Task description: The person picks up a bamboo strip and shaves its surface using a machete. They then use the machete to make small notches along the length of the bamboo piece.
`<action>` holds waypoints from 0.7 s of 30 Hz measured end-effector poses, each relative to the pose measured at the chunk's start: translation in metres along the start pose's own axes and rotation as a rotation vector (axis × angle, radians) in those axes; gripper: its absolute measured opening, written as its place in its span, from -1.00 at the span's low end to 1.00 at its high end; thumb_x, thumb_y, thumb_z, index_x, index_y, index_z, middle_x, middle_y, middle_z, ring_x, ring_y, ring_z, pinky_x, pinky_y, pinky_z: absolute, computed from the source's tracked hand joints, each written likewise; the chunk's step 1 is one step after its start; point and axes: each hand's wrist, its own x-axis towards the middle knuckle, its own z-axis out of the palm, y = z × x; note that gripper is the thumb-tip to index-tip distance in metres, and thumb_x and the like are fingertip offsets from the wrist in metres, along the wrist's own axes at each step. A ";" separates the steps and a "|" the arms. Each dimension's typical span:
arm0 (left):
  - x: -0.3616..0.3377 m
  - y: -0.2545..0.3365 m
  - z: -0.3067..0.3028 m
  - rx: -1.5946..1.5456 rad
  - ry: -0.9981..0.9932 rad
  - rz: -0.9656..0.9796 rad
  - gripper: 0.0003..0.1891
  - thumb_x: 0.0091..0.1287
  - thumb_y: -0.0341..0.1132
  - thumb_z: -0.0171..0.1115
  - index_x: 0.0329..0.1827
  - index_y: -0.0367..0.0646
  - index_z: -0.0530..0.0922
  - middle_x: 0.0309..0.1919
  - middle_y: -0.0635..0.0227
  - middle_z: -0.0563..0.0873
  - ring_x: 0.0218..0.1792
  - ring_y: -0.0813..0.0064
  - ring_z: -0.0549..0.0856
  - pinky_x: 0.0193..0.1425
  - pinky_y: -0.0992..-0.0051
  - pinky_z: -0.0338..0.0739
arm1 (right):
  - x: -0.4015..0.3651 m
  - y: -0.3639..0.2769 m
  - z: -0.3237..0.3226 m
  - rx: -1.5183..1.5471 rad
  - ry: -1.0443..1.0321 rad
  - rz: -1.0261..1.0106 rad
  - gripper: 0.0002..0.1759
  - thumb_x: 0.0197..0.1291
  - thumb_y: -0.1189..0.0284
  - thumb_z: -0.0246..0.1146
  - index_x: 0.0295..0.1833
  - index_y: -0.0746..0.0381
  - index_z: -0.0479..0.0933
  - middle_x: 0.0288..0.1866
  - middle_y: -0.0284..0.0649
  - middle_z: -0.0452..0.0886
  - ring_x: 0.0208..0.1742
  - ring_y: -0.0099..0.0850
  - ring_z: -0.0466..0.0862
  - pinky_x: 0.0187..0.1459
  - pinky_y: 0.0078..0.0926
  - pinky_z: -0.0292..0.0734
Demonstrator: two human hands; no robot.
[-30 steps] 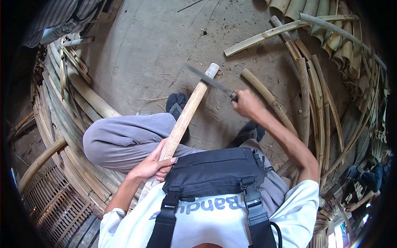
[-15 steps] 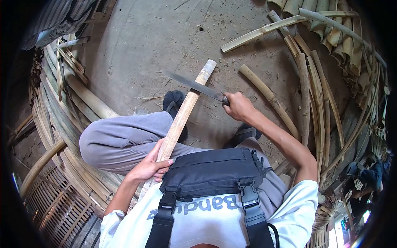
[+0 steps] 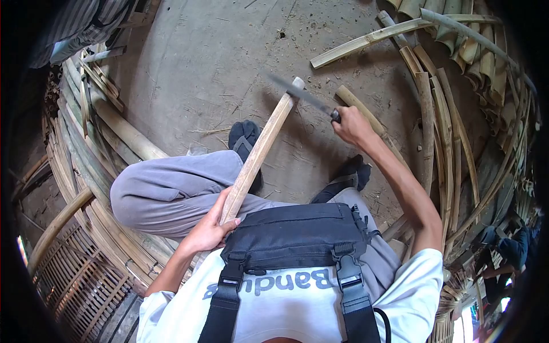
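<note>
A length of split bamboo (image 3: 262,147) slants away from my waist, its pale far end raised over the floor. My left hand (image 3: 209,230) is closed around its near end, just left of the black bag (image 3: 291,234) on my chest. In my right hand (image 3: 353,127) is the dark handle of a machete (image 3: 309,98). Its long blade, slightly blurred, crosses the bamboo near the far tip. My sandalled feet (image 3: 245,139) rest on either side of the bamboo's lower half.
Cut bamboo pieces (image 3: 423,131) lie to the right, with more half-round lengths stacked at the upper right. Long bamboo poles (image 3: 128,137) and a slatted bamboo panel (image 3: 74,280) line the left. Chips dot the concrete floor (image 3: 211,63). Another person's clothing (image 3: 80,28) shows at upper left.
The machete has slid forward along the bamboo, from partway up to near its far tip. My right hand has moved forward and right; the left keeps its hold.
</note>
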 end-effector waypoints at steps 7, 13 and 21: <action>-0.008 0.004 0.008 -0.041 -0.006 -0.014 -0.26 0.37 -0.51 0.16 0.55 -0.05 -0.01 0.39 0.02 0.34 0.40 0.33 0.30 0.43 0.38 0.16 | 0.005 0.019 0.009 0.051 -0.005 0.041 -0.76 0.04 0.38 0.21 -0.19 0.23 0.63 -0.33 0.14 0.67 -0.22 0.09 0.70 -0.09 -0.01 0.61; -0.008 -0.003 0.006 0.023 0.011 -0.002 -0.26 0.39 -0.48 0.17 0.55 0.07 0.00 0.17 0.11 0.47 -0.09 0.42 0.56 -0.06 0.41 0.50 | -0.027 -0.006 0.016 -0.041 -0.091 -0.128 -0.75 0.08 0.37 0.22 -0.23 0.35 0.61 -0.32 0.18 0.66 -0.20 0.12 0.68 -0.12 0.02 0.60; -0.005 0.020 -0.010 -0.676 -0.169 -0.355 -0.22 0.41 -0.50 0.15 0.54 0.36 -0.04 -0.57 0.55 0.28 -0.70 0.78 0.19 -0.70 0.70 0.14 | -0.049 -0.013 0.041 0.141 -0.077 -0.124 -0.74 0.05 0.41 0.20 -0.19 0.37 0.60 -0.40 0.22 0.64 -0.30 0.13 0.69 -0.13 -0.02 0.62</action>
